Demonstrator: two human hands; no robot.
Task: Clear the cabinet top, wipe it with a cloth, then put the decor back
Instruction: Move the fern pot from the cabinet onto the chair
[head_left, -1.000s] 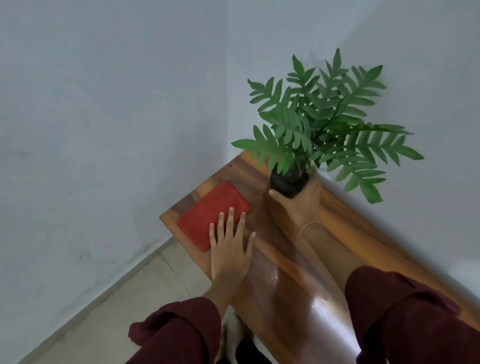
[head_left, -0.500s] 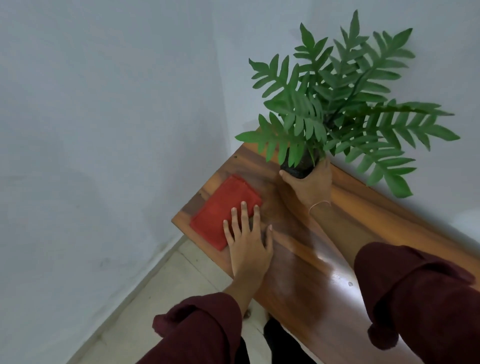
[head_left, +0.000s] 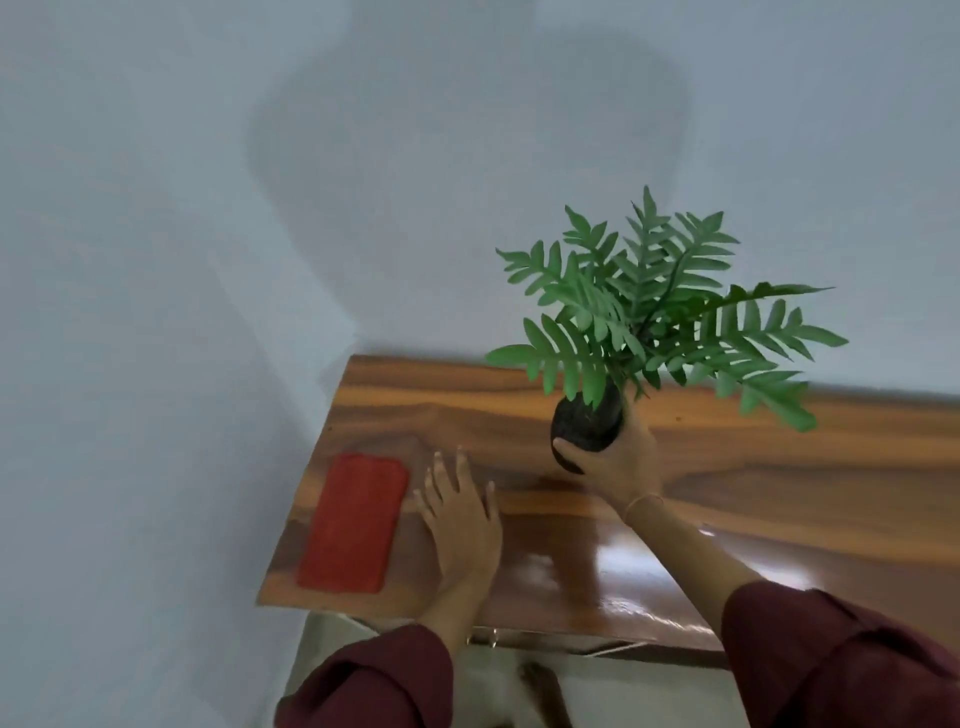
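My right hand (head_left: 621, 460) grips the round black pot (head_left: 587, 426) of a green fern plant (head_left: 660, 317) and holds it tilted above the wooden cabinet top (head_left: 779, 467), clear of the surface. A folded red cloth (head_left: 353, 522) lies flat near the cabinet's left end. My left hand (head_left: 460, 514) rests flat on the wood just right of the cloth, fingers spread and straight, not touching it.
Pale walls (head_left: 156, 260) meet in a corner behind and left of the cabinet. The cabinet's left edge and front edge are close to the cloth. Light floor (head_left: 332, 665) shows below the front edge. The wood stretches bare to the right.
The view has swung round and up. My left hand has slid off the red cloth onto the bare wood to its right. My right hand still holds the plant, raised off the top.
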